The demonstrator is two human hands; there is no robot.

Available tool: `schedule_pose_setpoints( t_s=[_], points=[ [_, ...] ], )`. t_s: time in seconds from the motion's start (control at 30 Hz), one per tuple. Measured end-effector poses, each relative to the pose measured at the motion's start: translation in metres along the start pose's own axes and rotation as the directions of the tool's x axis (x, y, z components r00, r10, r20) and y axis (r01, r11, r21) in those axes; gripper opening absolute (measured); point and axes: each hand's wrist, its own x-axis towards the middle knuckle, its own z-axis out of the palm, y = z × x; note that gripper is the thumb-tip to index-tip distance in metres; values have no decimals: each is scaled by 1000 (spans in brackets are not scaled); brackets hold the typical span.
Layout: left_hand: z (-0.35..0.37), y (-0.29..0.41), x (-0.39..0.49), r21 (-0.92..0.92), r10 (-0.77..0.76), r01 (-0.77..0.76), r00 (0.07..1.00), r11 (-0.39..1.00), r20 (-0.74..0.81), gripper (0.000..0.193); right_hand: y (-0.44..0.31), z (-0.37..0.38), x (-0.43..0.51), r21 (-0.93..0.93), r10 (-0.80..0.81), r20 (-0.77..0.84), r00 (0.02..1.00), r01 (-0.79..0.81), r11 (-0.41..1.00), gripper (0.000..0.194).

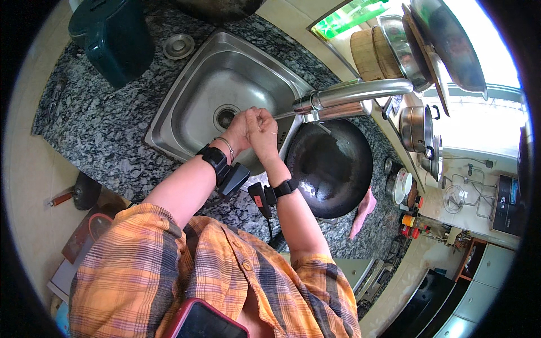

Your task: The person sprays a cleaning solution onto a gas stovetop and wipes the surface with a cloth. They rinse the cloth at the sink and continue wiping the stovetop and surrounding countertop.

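My left hand [238,132] and my right hand [265,132] are pressed together above a stainless steel sink [241,72], to the right of its drain [225,118]. Their fingers are curled against each other, so whatever may be between the palms is hidden. A thin stream of water [284,114] runs from the chrome faucet [359,94] to my right hand. A bracelet [228,145] circles my left wrist, and black strapped devices sit on both wrists.
A dark wok [325,169] stands on the granite counter [114,139], right of the sink. Beyond the wok's lower right lies a pink cloth [363,211]. A metal sink strainer [178,46] and a dark green container [112,42] are at left. Pots and bowls line the windowsill.
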Motion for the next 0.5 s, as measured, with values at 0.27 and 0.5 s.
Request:
schedule_pose_setpoints(
  t_s=[0.27, 0.5],
  points=[
    [23, -22, 2, 168, 65, 76, 710, 983, -702, 23, 31, -17, 22, -580, 141, -72, 987, -157, 800, 45],
    [25, 0, 5, 338, 224, -26, 796, 941, -562, 33, 39, -37, 8, 170, 176, 80, 981, -187, 967, 29]
  ],
)
